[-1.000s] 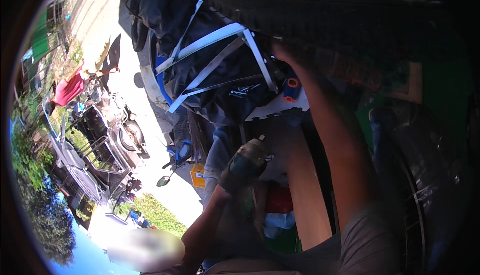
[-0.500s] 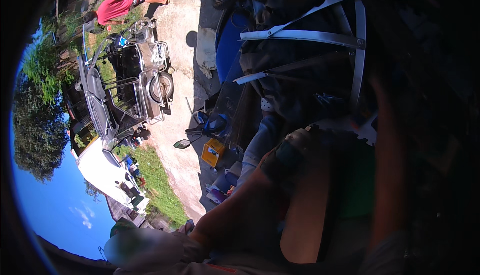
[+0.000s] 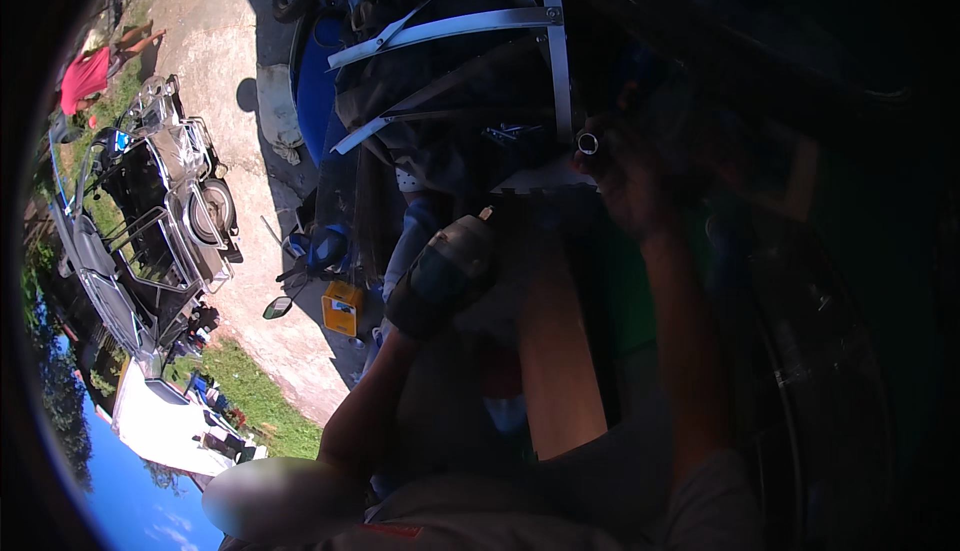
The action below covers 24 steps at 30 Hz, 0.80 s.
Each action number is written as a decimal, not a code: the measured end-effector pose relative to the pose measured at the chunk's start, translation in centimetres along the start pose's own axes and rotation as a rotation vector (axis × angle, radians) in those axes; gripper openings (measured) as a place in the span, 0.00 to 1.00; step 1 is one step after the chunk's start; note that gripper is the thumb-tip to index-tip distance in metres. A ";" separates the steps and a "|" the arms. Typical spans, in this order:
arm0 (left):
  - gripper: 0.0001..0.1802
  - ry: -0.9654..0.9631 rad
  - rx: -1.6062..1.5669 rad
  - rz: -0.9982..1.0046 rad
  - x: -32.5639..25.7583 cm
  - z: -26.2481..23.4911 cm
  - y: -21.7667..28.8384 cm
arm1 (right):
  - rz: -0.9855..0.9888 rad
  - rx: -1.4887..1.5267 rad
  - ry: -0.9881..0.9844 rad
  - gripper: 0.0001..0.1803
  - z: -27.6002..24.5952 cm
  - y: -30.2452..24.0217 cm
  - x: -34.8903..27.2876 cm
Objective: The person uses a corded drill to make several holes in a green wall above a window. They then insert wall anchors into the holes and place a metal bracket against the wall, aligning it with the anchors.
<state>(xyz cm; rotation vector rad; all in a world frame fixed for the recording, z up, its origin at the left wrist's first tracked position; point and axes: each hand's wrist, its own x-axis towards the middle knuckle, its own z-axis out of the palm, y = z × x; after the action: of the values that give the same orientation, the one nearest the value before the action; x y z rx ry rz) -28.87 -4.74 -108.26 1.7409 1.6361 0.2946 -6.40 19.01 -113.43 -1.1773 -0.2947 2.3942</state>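
Note:
My left hand [image 3: 440, 276] seems to wear a dark, partly tan glove or wrap. Its fingers are curled, and a small pale tip sticks out at the top; what it grips is too dark to name. To its right, my right hand [image 3: 632, 176] is raised in deep shade. Its fingers hold a small shiny metal ring [image 3: 587, 144] upright by the edge. Just beyond both hands stands a frame of bent metal strips [image 3: 460, 26], joined at bolted points. Several loose bolts [image 3: 515, 132] lie beneath the frame, on dark cloth.
Between my forearms is a brown board [image 3: 562, 361], beside a green surface [image 3: 628, 296]. Off to the left are a yellow crate [image 3: 342, 309], a blue tub [image 3: 316, 81] and a mirror [image 3: 277, 307]. On the sunlit concrete stands a three-wheeled vehicle [image 3: 150, 241], near a person in red [image 3: 86, 81].
The whole scene has shifted left in the picture. My right hand now shows, lifted with the metal ring in its fingers. My left hand shows more plainly, apart from the frame.

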 end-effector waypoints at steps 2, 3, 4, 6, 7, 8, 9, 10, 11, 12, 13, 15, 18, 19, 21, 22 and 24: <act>0.24 0.022 -0.233 -0.003 0.2 -0.9 0.6 | 0.083 0.054 -0.054 0.17 2.4 0.4 -2.6; 0.24 0.035 -0.223 0.025 0.2 -1.4 0.9 | 0.126 0.100 -0.075 0.17 3.5 0.5 -3.5; 0.25 -0.080 -0.267 -0.053 0.1 -1.9 1.0 | 0.148 0.154 -0.121 0.17 4.6 0.7 -4.4; 0.25 -0.223 -0.103 -0.121 -0.5 -2.7 1.4 | 0.201 0.109 -0.064 0.15 6.5 0.8 -6.1; 0.25 -0.254 -0.063 -0.139 -1.0 -3.1 1.4 | 0.194 0.053 -0.035 0.15 7.2 0.9 -6.7; 0.25 -0.198 -0.111 -0.128 -1.7 -3.7 1.3 | 0.187 -0.008 -0.008 0.14 7.9 1.2 -7.1; 0.26 -0.151 -0.143 -0.117 -2.4 -4.1 1.0 | 0.160 -0.060 0.034 0.14 8.6 1.6 -7.4; 0.26 -0.146 -0.193 -0.127 -3.2 -4.6 0.8 | 0.132 -0.116 0.074 0.13 9.2 2.1 -7.6; 0.26 -0.150 -0.227 -0.134 -3.8 -5.0 0.4 | 0.099 -0.168 0.109 0.13 9.7 2.6 -7.7; 0.27 -0.154 -0.261 -0.139 -4.4 -5.3 0.1 | 0.087 -0.183 0.125 0.13 10.3 3.4 -7.6; 0.27 -0.156 -0.293 -0.143 -4.9 -5.5 -0.3 | 0.068 -0.195 0.134 0.12 10.9 4.3 -7.3; 0.26 -0.132 -0.414 -0.138 -5.6 -5.4 -1.0 | 0.068 -0.244 0.150 0.12 11.9 5.9 -7.2; 0.19 0.017 -0.808 -0.127 -6.3 -3.8 -1.9 | 0.131 -0.306 0.170 0.11 12.9 7.5 -7.2; 0.16 -0.004 -0.827 -0.183 -6.6 -3.2 -2.0 | 0.156 -0.290 0.181 0.11 13.0 7.7 -7.2; 0.14 -0.098 -0.831 -0.372 -7.1 -2.1 -2.2 | 0.200 -0.272 0.184 0.10 13.0 7.8 -7.3; 0.12 -0.048 -0.802 -0.332 -7.3 -1.7 -2.0 | 0.223 -0.267 0.176 0.10 12.8 7.6 -7.4; 0.10 -0.071 -0.634 -0.252 -7.3 -1.7 -1.4 | 0.250 -0.291 0.166 0.10 12.4 7.1 -7.7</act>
<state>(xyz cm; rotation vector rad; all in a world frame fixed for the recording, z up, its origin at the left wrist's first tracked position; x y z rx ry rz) -32.25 -11.07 -105.77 1.0497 1.4765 0.5531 -14.23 9.14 -103.23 -1.6197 -0.4787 2.5033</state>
